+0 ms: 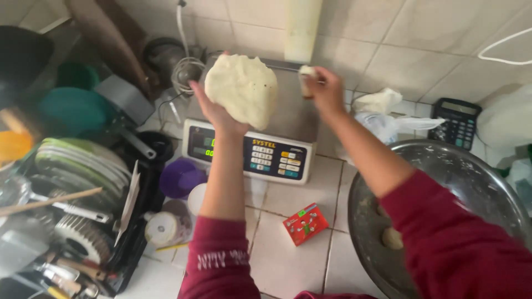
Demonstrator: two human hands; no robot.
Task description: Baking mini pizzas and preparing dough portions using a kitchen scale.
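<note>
Tiled surface (288,243): big steel bowl (471,166) near right with a small dough ball (392,238) in it, dish rack (72,205) left, electronic scale (260,138) far centre against the wall.

Step, as I read it: portioning dough by weight. Large dough lump (242,88) sits in my left hand (213,108), grip wrapped under it, held up just above the scale pan. My right hand (324,88) has its grip pinched shut on a small dough piece (306,75), over the pan's right edge.

Next move probably needs the small piece on or off the lump, then a clean set-down on the pan.

Both arms extended forward, left palm up, right wrist bent inward.

Also: calculator (457,119) far right, small red box (305,223) near centre.
</note>
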